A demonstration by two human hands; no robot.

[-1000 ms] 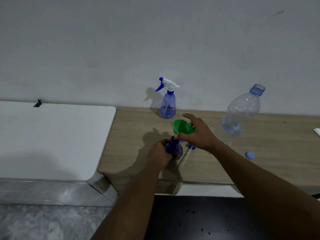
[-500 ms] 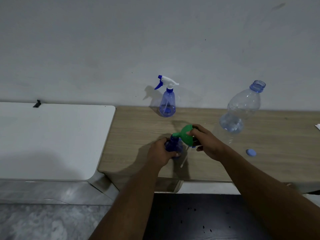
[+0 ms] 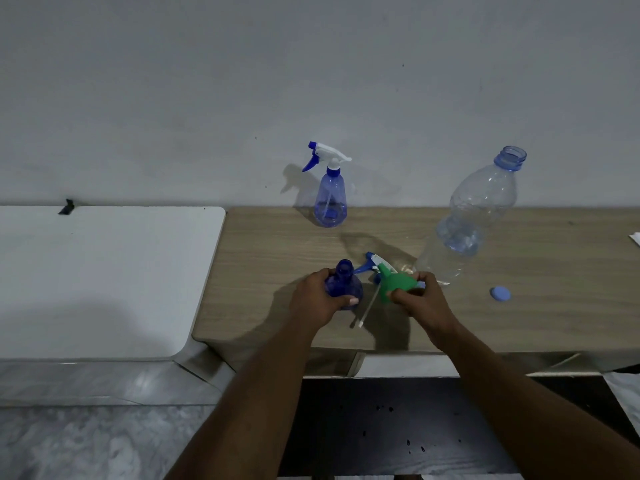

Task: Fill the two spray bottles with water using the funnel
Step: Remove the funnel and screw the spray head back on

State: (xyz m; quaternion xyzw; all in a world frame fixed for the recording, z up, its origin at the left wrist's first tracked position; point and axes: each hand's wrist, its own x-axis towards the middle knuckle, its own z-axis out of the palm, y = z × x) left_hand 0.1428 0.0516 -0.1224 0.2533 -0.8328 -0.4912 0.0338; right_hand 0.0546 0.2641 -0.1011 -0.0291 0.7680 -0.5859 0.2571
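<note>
My left hand (image 3: 317,299) grips an open blue spray bottle (image 3: 343,284) standing on the wooden table (image 3: 519,306), its neck uncapped. My right hand (image 3: 422,303) holds the green funnel (image 3: 394,284) tilted, spout pointing up-left, just right of that bottle and clear of its neck. The removed spray head (image 3: 372,263) with its white dip tube (image 3: 367,308) lies on the table between my hands. A second blue spray bottle (image 3: 330,199), trigger head screwed on, stands by the wall. A large clear water bottle (image 3: 474,220), uncapped and nearly empty, stands at the right.
A blue bottle cap (image 3: 500,293) lies on the table right of my right hand. A white surface (image 3: 104,278) adjoins the table on the left. The grey wall (image 3: 311,81) runs behind. A scrap of white paper (image 3: 635,239) shows at the far right edge.
The funnel sat upright on the near bottle's neck a second ago. My right hand has lifted it off, tipped it sideways and carried it to the right and down; my left hand kept its hold.
</note>
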